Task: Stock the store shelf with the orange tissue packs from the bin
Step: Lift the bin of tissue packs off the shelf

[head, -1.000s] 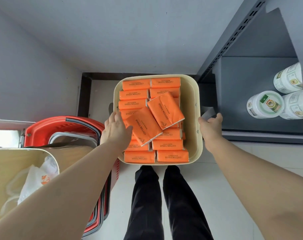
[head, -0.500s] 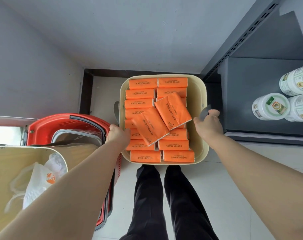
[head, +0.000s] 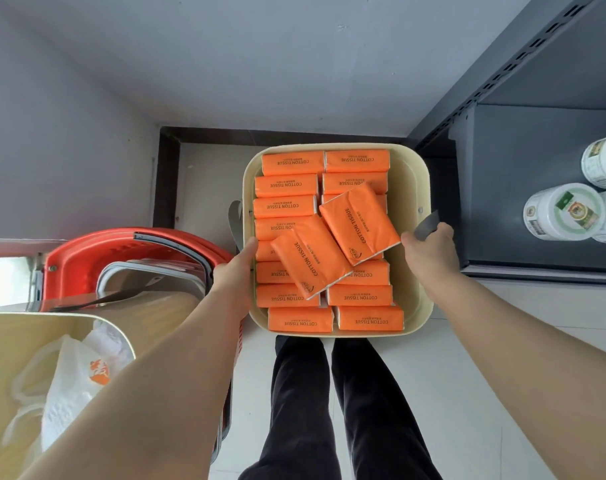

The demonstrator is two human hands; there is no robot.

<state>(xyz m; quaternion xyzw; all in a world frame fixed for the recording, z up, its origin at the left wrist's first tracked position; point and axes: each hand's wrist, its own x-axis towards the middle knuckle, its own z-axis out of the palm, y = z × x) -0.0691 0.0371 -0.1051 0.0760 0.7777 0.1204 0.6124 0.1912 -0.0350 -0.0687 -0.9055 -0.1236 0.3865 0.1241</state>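
Observation:
A cream bin point(head: 414, 188) sits in front of my legs, filled with several orange tissue packs in two rows. Two loose orange packs point(head: 310, 256) point(head: 360, 225) lie slanted on top. My left hand point(head: 234, 271) grips the bin's left rim, thumb over the edge. On the right rim, my right hand point(head: 429, 251) is curled round the bin's grey handle point(head: 426, 221). The dark grey store shelf point(head: 523, 161) stands to the right, its near part bare.
White labelled jars point(head: 563, 211) stand on the shelf at the right. A red shopping basket point(head: 114, 251) and a second cream bin point(head: 52, 327) holding a white plastic bag are at the left. A grey wall is ahead, pale floor tiles below.
My left hand moved off the packs to the bin's left rim. My right hand closed round the right handle. The bin has shifted slightly toward the shelf.

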